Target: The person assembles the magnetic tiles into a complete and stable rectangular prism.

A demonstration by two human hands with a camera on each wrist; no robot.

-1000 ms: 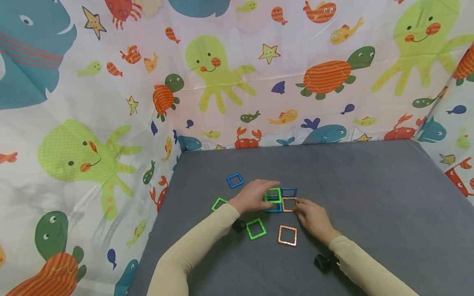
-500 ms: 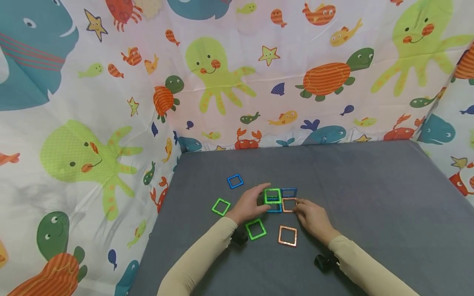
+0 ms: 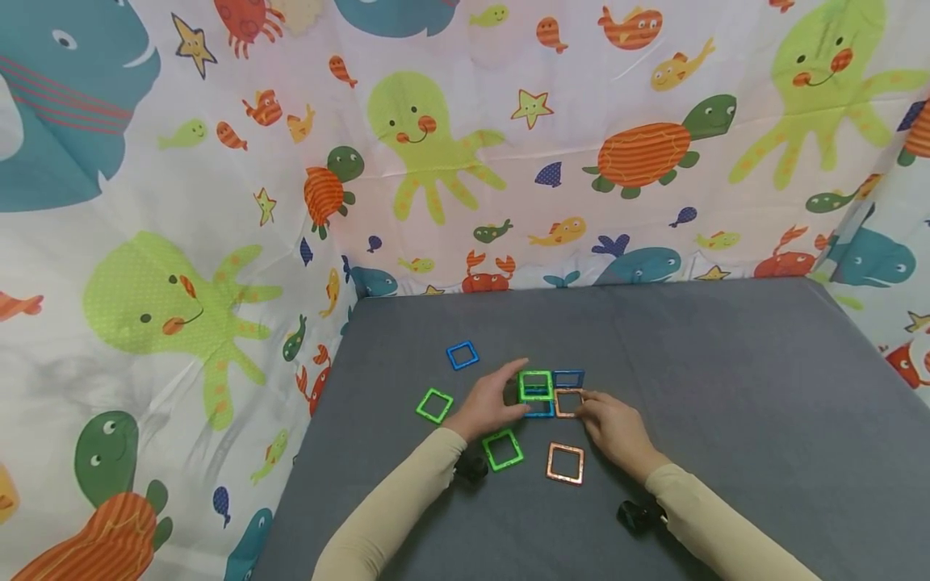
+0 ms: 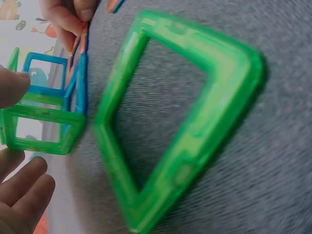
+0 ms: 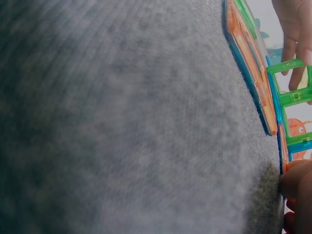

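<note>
Square magnetic tiles form a small joined structure on the grey cloth. My right hand (image 3: 619, 428) pinches the right edge of an orange magnetic tile (image 3: 557, 403) in it. To that tile's left lies a blue tile (image 3: 539, 415); behind stands another blue tile (image 3: 569, 372). Green tiles (image 3: 536, 374) rise above the blue one, upright in the left wrist view. My left hand (image 3: 488, 401) is at the structure's left side, thumb and fingers spread around the green tiles with a gap visible. The right fingertips (image 5: 297, 180) are partly cut off in the right wrist view.
Loose tiles lie flat around the structure: a blue tile (image 3: 467, 365) at the back left, a green tile (image 3: 426, 417) left, another green tile (image 3: 508, 465) in front, an orange tile (image 3: 564, 481) nearest me. A patterned curtain (image 3: 552, 145) borders the table.
My left hand has drawn back slightly left from the green tiles, uncovering them and the loose green tile at left. The right hand stays on the orange tile.
</note>
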